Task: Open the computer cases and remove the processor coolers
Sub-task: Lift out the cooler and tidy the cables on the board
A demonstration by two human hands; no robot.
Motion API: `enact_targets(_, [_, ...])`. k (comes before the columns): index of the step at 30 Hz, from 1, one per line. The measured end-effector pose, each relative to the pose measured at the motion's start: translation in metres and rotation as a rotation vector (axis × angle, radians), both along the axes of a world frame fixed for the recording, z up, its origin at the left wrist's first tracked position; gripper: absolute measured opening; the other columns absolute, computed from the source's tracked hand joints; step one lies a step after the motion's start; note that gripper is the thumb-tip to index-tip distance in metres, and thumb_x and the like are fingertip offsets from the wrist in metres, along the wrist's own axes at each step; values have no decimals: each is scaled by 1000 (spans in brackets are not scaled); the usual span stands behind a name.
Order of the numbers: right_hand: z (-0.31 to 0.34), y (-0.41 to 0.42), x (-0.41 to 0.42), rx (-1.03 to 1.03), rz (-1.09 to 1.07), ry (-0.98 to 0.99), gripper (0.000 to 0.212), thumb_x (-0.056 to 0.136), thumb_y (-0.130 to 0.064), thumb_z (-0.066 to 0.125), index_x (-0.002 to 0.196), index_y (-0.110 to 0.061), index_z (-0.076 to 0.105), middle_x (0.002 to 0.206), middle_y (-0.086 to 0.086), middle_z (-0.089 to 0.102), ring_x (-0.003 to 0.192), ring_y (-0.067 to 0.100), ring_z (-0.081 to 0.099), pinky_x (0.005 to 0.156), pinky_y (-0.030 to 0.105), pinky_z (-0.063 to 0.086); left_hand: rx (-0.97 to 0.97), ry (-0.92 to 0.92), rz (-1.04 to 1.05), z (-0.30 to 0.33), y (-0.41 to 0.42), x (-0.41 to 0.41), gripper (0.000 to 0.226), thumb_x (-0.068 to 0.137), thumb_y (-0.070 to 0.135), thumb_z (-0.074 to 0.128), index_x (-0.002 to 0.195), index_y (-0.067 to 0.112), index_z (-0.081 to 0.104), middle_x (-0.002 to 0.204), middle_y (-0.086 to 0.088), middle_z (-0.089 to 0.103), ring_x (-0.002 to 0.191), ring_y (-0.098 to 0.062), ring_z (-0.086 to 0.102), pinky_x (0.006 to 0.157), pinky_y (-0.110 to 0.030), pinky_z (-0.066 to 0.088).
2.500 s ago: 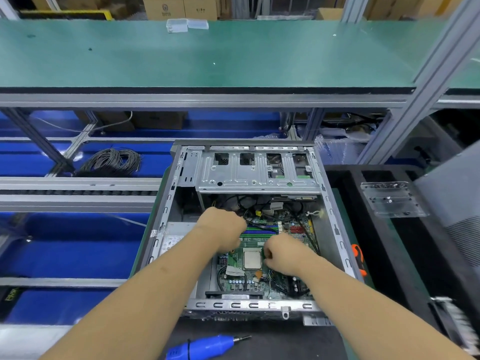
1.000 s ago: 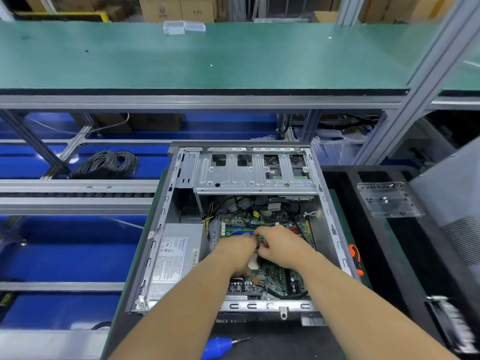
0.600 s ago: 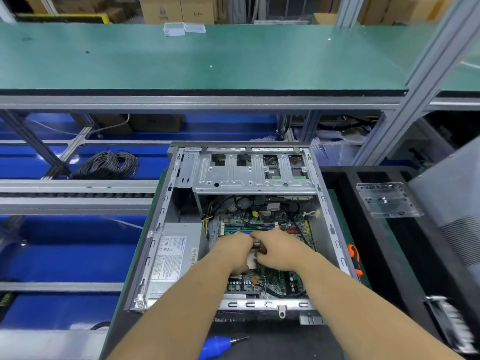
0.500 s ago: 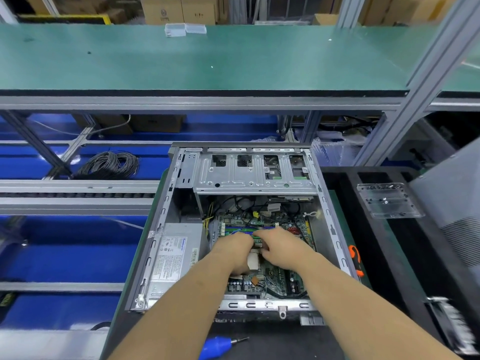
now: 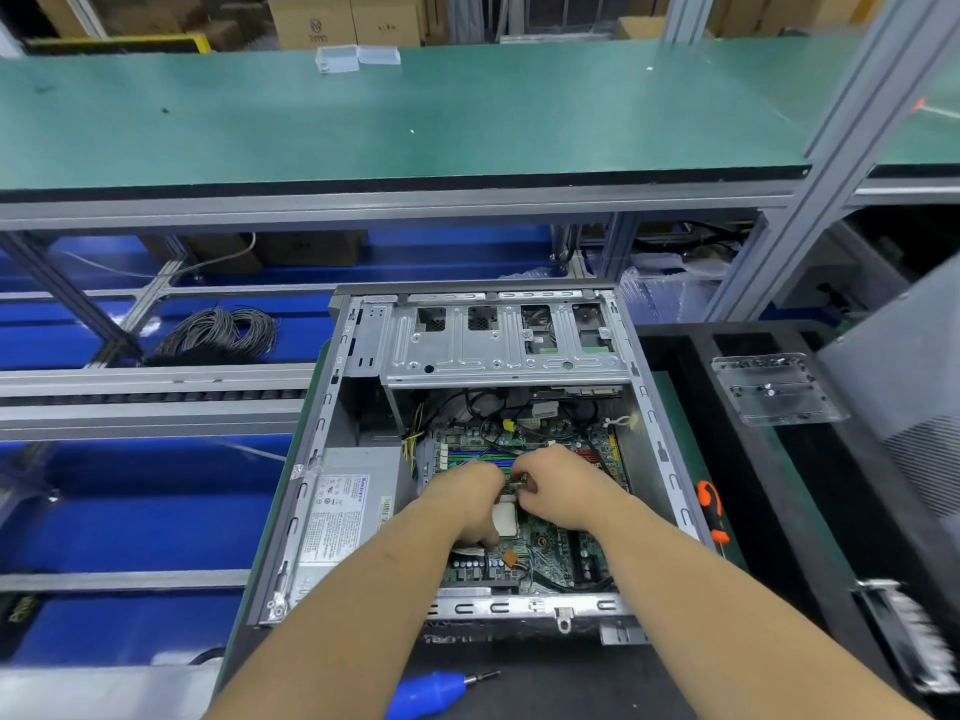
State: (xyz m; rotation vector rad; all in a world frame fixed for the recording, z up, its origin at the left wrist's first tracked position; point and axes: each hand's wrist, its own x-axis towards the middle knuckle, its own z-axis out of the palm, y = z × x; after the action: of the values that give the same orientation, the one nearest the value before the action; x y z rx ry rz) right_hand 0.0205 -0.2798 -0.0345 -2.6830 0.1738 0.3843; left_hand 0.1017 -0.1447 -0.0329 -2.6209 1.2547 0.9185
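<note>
With the grey metal computer case (image 5: 332,459) open, both my hands (image 5: 467,498) (image 5: 563,485) curl over its green motherboard (image 5: 550,548), grip unclear; next, free the clip.

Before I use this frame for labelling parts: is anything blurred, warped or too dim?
Head view: wide-angle bends the shelf edge and frame post; the right margin smears; the motherboard is evenly lit and sharp; both hands, left hand and right hand, hide the socket area.
</note>
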Motion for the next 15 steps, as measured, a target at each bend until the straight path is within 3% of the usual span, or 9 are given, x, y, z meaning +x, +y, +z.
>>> enact_targets(3, [0, 0, 0, 5, -8, -15, 8, 91, -18, 56, 83, -15, 56, 76, 2, 54, 71, 25, 50, 65, 35, 46, -15, 8, 15, 1, 0, -1, 38, 74, 23, 81, 102, 6, 61, 99, -11, 61, 84, -29, 60, 73, -40, 54])
enact_targets(6, [-1, 0, 0, 11, -12, -16, 9, 91, -18, 56, 91, -11, 61, 81, 5, 60, 74, 27, 56, 69, 37, 52, -19, 23, 31, 3, 0, -1, 37, 74, 21, 80, 102, 5, 62, 93, -11, 61, 77, -28, 57, 68, -38, 52])
enact_targets(12, [0, 0, 2, -1, 0, 5, 15, 86, -15, 57, 72, -11, 54, 73, 10, 58, 66, 27, 50, 61, 37, 47, -43, 41, 7, 0, 0, -1, 37, 72, 23, 82, 94, 7, 57, 81, -7, 54, 68, -25, 52, 58, -34, 46])
enact_targets(15, [0, 0, 3, 8, -14, -1, 21, 82, -16, 58, 65, -14, 47, 66, 6, 51, 63, 27, 45, 56, 34, 39, -57, 26, -70, -2, -1, -4, 44, 72, 27, 83, 98, 12, 51, 95, -5, 51, 81, -27, 56, 67, -39, 52])
